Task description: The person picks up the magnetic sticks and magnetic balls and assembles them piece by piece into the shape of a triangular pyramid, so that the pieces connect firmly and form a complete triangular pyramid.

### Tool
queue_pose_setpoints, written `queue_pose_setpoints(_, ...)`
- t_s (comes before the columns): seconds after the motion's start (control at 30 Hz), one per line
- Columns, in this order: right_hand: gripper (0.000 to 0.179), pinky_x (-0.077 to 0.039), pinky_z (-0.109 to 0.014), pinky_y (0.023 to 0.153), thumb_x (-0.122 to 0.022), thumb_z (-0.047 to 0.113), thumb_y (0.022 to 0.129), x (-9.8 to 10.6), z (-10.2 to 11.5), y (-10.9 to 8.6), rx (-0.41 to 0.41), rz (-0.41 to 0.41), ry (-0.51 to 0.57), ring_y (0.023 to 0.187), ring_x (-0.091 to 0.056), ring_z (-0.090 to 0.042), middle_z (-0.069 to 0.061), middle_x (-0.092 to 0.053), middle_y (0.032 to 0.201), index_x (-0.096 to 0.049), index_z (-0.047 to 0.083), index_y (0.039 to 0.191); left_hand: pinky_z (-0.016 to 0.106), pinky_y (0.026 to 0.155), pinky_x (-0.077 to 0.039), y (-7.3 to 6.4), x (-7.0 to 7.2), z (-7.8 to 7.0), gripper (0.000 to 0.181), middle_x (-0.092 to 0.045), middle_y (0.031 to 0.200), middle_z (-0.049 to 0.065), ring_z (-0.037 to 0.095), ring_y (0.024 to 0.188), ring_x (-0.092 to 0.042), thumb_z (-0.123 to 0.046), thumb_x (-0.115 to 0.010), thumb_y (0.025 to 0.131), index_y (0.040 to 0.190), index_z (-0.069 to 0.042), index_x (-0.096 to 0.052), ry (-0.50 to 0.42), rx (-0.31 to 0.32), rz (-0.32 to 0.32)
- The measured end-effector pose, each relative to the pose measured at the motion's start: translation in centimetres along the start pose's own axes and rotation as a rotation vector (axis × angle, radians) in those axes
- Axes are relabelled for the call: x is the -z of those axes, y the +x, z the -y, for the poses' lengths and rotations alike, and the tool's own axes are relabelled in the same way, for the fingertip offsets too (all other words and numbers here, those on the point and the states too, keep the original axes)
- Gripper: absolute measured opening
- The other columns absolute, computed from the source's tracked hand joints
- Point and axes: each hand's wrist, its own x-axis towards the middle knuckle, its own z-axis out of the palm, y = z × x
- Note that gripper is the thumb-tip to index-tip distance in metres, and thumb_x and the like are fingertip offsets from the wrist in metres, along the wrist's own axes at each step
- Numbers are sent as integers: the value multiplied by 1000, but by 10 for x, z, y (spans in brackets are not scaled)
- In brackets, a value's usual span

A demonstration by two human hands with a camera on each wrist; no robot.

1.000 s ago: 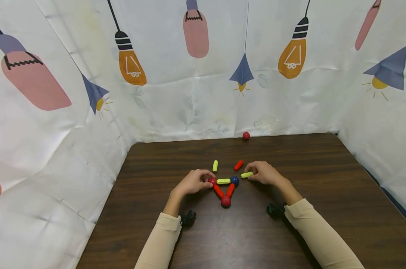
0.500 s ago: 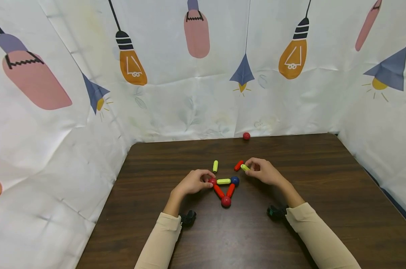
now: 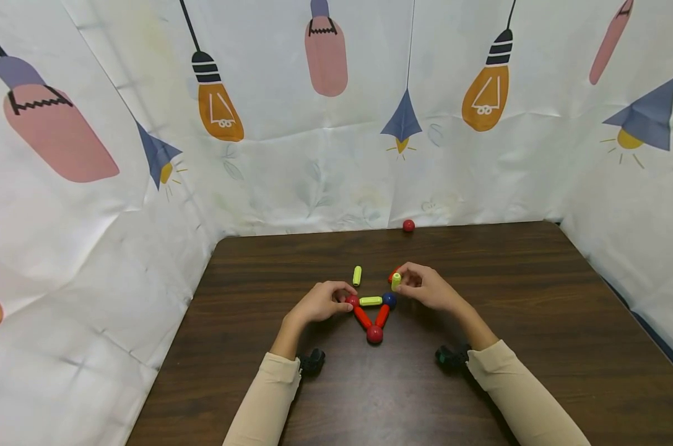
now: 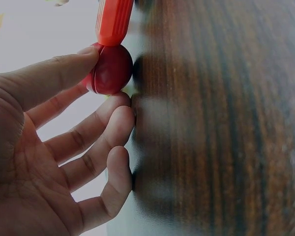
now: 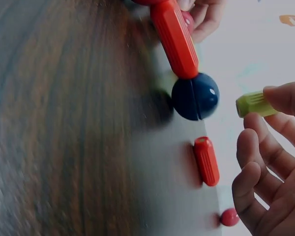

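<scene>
A flat triangle of balls and rods lies mid-table: a red ball (image 3: 352, 301) at its left corner, a blue ball (image 3: 389, 301) at the right, another red ball (image 3: 374, 335) nearest me. A yellow-green rod (image 3: 371, 301) forms the far side; red rods (image 3: 362, 317) form the other two. My left hand (image 3: 326, 302) pinches the left red ball between thumb and fingers, seen closely in the left wrist view. Just beyond the blue ball, my right hand (image 3: 431, 288) pinches a loose yellow-green rod (image 5: 255, 103), raised upright and apart from the ball.
Behind the triangle lie another yellow-green rod (image 3: 357, 275) and a loose red rod (image 5: 206, 161), partly covered by the right hand in the head view. A single red ball (image 3: 408, 225) sits at the far edge of the brown table (image 3: 280, 248). Printed cloth (image 3: 291, 173) hangs behind.
My right hand has lifted the yellow-green rod, moved it left toward the blue ball and tipped it from lying flat to upright. The left hand and the triangle stay in place.
</scene>
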Motion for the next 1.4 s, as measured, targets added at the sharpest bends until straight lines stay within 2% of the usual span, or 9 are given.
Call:
queue_pose_setpoints(0.2,21,-48,-26,61,-72,15,96,-7,1,1,-10,46,13,70,-56,-15,-6,-65,89,-66,9,115,28,63,-48,0,0,0,26,-66,88,1,15,69,-58,-18,-76,93,119,-18,-73,-4,-1,0)
queue_pose_setpoints(0.47,19,-49,-27,64,-73,18,95,-10,0,2,-1,51,-10,73,-59,-17,-3,-66,89,-67,13,112,29,64,-49,0,0,1,25,-66,89,1,14,69,-58,-19,-76,93,119,-19,-73,-14,-1,2)
queue_pose_setpoints(0.7,21,-50,-27,61,-72,16,96,-11,-1,1,-2,65,1,70,-59,-13,-4,-65,88,-65,9,114,29,64,-49,1,0,2,26,-66,88,0,14,68,-58,-20,-76,93,118,-20,-73,-8,7,3)
queue_pose_setpoints(0.87,19,-50,-27,58,-72,17,96,-14,-3,0,-31,97,-9,68,-59,-13,-3,-63,85,-65,9,112,28,64,-48,1,-1,1,26,-65,88,0,14,69,-57,-20,-76,93,119,-20,-73,-3,12,5)
queue_pose_setpoints(1.13,18,-50,-28,57,-71,17,96,-17,-3,2,-28,89,-46,65,-59,-13,-1,-63,84,-66,12,112,29,65,-48,1,-1,0,26,-66,89,1,15,70,-58,-19,-76,94,120,-19,-73,-2,17,2)
queue_pose_setpoints(1.4,26,-48,-25,60,-74,19,94,-19,2,3,-21,93,-75,64,-55,-10,1,-63,82,-67,9,117,28,66,-49,1,-1,0,26,-67,90,0,15,72,-59,-18,-75,94,120,-20,-72,8,11,5)
